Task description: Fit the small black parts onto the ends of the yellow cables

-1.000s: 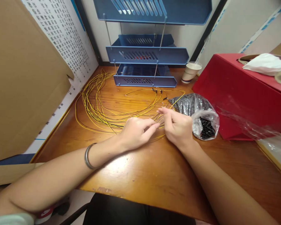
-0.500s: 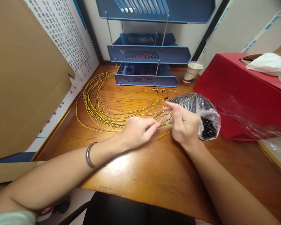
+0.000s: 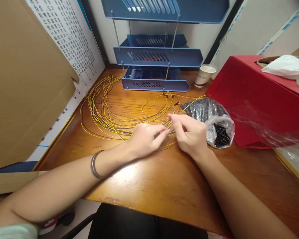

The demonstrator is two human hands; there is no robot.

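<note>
Thin yellow and dark wires (image 3: 97,113) lie in a large loose coil on the wooden table (image 3: 139,179), their ends running toward both hands. My left hand (image 3: 148,139) is closed in a pinch over the right part of the coil, thumb and forefinger on thin wires. Close beside it, my right hand (image 3: 190,132) is also pinched; what its fingertips hold is too small to make out. Small black connectors (image 3: 166,96) sit on wire ends just beyond the hands. A clear plastic bag (image 3: 214,116) with black pieces (image 3: 221,135) in it lies right of my right hand.
A blue tiered tray rack (image 3: 156,57) stands at the back, with a paper cup (image 3: 205,75) at its right. On the right is a red box (image 3: 259,103) with white tissue on top. A cardboard sheet (image 3: 27,76) rises on the left.
My right hand has moved left and slightly down, closer to my left hand. A yellow wire near the bag now bends in a loop. My left hand stays almost still.
</note>
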